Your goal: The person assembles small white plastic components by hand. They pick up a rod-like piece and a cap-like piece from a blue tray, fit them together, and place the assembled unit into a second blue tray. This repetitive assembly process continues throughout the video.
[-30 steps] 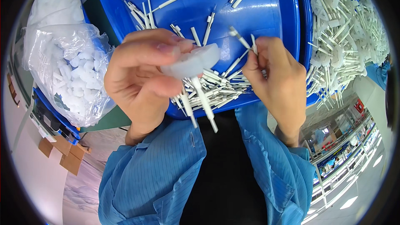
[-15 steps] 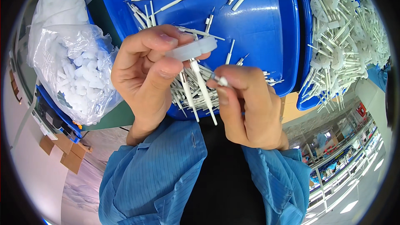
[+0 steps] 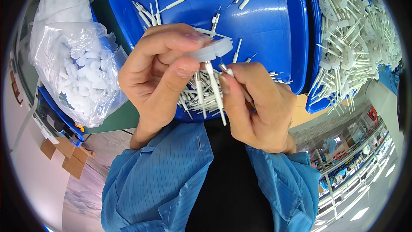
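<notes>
My left hand (image 3: 148, 71) pinches a translucent white plastic holder (image 3: 213, 51) between thumb and fingers. Two slim white-handled tools with metal collars hang down from it, one of them a white rod (image 3: 216, 94). Closed around another white tool with a metal tip (image 3: 228, 71) is my right hand (image 3: 262, 111); its tip points up, close to the holder's lower right side. Most of that tool's handle is hidden by my fingers. Below both hands, many similar white tools (image 3: 193, 99) lie piled in a blue tray (image 3: 270, 30).
More loose needle-tipped tools (image 3: 176, 4) lie along the tray's far left. At left stands a clear plastic bag (image 3: 86, 77) of white plastic pieces. A second blue bin (image 3: 315, 99) at right is heaped with holders carrying white rods (image 3: 347, 38).
My left hand and the holder have shifted slightly right. The tool in my right hand has tilted more upright, its tip now closer under the holder.
</notes>
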### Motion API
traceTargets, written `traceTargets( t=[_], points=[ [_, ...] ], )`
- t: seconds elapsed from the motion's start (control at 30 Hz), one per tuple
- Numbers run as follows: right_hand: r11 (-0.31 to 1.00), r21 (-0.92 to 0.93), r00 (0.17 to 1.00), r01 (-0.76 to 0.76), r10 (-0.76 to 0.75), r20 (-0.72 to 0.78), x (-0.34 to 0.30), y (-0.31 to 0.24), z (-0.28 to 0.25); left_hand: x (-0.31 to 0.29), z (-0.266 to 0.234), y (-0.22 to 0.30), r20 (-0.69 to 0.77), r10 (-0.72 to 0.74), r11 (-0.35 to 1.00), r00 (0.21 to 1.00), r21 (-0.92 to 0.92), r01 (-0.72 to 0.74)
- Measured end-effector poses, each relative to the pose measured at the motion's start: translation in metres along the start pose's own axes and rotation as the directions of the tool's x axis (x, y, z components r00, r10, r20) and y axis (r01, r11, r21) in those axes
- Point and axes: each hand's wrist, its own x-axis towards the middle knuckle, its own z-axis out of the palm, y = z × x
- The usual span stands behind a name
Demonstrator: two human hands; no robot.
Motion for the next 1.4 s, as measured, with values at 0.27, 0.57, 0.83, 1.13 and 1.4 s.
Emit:
traceTargets(
  t=[0.27, 0.57, 0.83, 1.13, 1.4],
  points=[
    [0.999, -0.045, 0.997, -0.006, 0.010, 0.072, 0.004, -0.006, -0.011, -0.002, 0.003, 0.002, 0.012, 0.014, 0.988, 1.000, -0.152, -0.012],
    [0.997, -0.021, 0.996, 0.074, -0.073, 0.057, 0.010, -0.002, -0.006, 0.004, 0.001, 0.009, 0.060, 0.034, 0.979, 0.998, 0.201, -0.046],
    [0.964, 0.154, 0.976, 0.218, -0.215, -0.034, 0.009, 0.013, 0.008, 0.004, -0.003, 0.011, 0.096, 0.139, 0.936, 0.986, 0.313, -0.162],
    [0.901, -0.192, 0.908, 0.389, -0.410, -0.085, 0.001, 0.020, 0.015, 0.015, -0.014, 0.015, 0.391, 0.232, 0.838, 0.891, 0.384, -0.387],
    [0.924, 0.005, 0.923, 0.382, -0.382, -0.036, 0.008, 0.037, 0.002, 0.023, -0.010, 0.013, 0.510, 0.279, 0.826, 0.813, 0.304, -0.474]
  ],
)
